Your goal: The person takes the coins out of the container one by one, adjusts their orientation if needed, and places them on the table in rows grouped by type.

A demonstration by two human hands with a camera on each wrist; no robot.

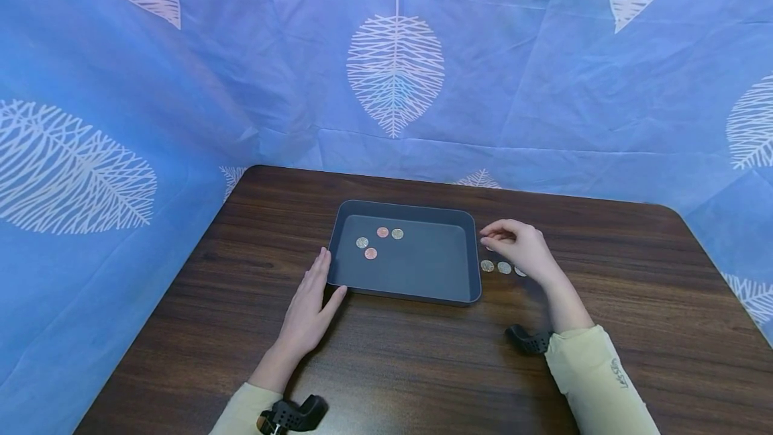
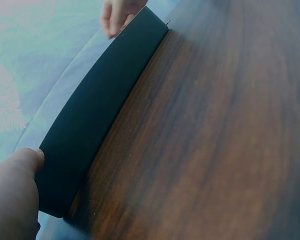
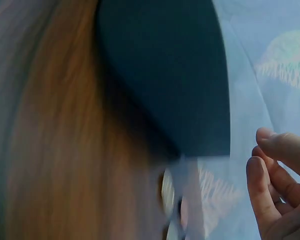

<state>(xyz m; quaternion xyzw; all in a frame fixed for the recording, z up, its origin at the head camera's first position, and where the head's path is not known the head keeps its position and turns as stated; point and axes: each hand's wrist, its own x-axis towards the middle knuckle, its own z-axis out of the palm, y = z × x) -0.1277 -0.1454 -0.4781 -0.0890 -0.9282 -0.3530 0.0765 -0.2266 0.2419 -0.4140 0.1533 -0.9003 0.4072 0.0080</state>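
A dark grey rectangular tray (image 1: 410, 297) lies on the table. Inside its left half are two copper coins (image 1: 371, 254) and two silvery coins (image 1: 397, 234). My left hand (image 1: 308, 311) rests against the tray's left side with its fingers straight; the thumb (image 2: 32, 159) touches the near corner. Beyond the tray's right wall, my right hand (image 1: 522, 247) hovers over loose coins (image 1: 504, 267), its fingers loosely bent. In the right wrist view, thumb and fingers (image 3: 257, 175) stand apart and no coin shows between them. Part of a copper coin (image 3: 184, 212) is hidden below the hand in the head view.
The dark wooden table (image 1: 423, 368) has rounded far corners. Behind it and to the left hangs a blue cloth (image 1: 290, 52) with white leaf prints. A black wrist camera (image 1: 298, 413) sits on the left wrist, another camera (image 1: 528, 340) on the right.
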